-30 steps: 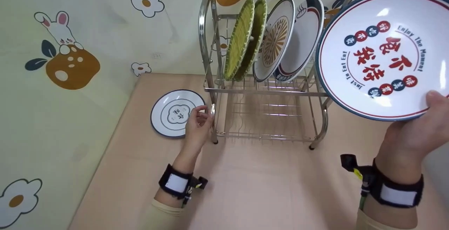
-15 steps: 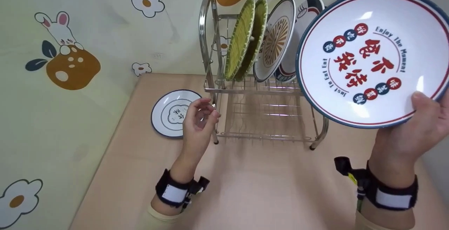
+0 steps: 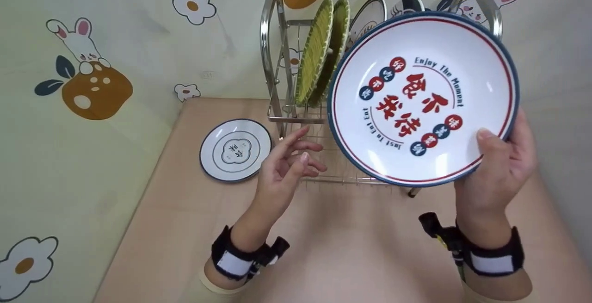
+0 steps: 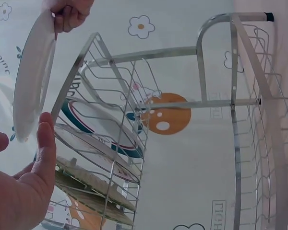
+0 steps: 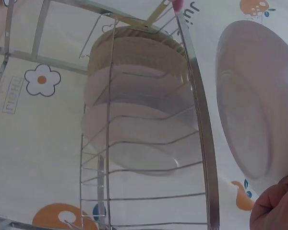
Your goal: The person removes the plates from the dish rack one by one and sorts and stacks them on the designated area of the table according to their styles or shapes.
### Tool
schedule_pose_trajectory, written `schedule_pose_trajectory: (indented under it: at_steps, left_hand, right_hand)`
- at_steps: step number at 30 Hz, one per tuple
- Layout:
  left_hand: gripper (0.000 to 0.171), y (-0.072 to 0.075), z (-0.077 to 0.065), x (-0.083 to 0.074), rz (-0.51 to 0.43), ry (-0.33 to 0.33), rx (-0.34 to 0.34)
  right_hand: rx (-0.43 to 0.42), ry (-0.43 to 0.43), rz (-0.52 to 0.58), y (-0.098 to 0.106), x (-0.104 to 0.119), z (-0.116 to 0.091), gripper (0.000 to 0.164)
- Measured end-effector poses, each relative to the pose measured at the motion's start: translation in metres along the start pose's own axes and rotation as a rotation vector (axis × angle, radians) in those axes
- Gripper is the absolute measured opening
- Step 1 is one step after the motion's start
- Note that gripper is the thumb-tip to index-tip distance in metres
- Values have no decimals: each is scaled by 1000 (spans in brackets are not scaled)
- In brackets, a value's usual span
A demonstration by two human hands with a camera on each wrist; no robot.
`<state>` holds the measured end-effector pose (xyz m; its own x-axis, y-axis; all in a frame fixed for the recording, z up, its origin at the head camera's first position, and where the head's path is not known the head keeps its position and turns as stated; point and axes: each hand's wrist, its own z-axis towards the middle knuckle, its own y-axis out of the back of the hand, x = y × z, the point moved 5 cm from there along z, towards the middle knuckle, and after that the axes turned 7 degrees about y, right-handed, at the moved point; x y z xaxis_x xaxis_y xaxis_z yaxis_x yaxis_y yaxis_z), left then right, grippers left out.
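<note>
My right hand point(image 3: 495, 169) grips a white plate point(image 3: 416, 155) by its lower right rim, thumb on the face and fingers behind. The plate has a blue rim, a red ring and red characters, and it is held up in front of the dish rack point(image 3: 273, 53). Its plain white back point(image 5: 259, 96) shows in the right wrist view. My left hand point(image 3: 289, 164) is raised with fingers spread and holds nothing, left of the plate. In the left wrist view, the left fingertips point(image 4: 45, 129) overlap the plate's lower edge point(image 4: 31, 96).
In the rack's upper tier stand two green plates point(image 3: 317, 53), a white plate with a brown pattern point(image 3: 370, 14) and a dark-banded plate point(image 3: 409, 4). A small blue-rimmed plate point(image 3: 215, 152) lies on the table point(image 3: 171, 210) left of the rack, by the patterned wall point(image 3: 138, 62).
My right hand has brought the plate leftward and slightly down, across the rack's front. My left hand has moved right from beside the rack's left leg, and its fingers have spread.
</note>
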<state>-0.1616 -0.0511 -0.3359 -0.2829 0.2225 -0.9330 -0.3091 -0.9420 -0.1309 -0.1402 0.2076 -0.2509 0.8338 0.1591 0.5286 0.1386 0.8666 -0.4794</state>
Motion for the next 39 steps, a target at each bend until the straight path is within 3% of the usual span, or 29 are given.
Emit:
schedule_pose_trajectory:
  at_steps: [3, 10, 19, 28, 35, 39]
  left_hand:
    - [38, -6, 1, -4, -40, 25, 13]
    - [39, -11, 0, -7, -60, 60, -31]
    - [48, -13, -2, -8, -74, 99, -27]
    - [43, -7, -4, -8, -34, 87, -96]
    - [44, -2, -6, -12, -24, 64, -152]
    - [43, 0, -8, -13, -28, 35, -162]
  right_hand:
    - [37, -10, 18, -7, -3, -5, 43]
    - [129, -14, 70, -16, -12, -16, 43]
    - [179, -26, 49, -14, -22, -26, 42]
    - [219, -66, 33, -11, -28, -30, 45]
    - [322, -69, -28, -20, -24, -30, 44]
    - [373, -49, -7, -18, -27, -30, 43]
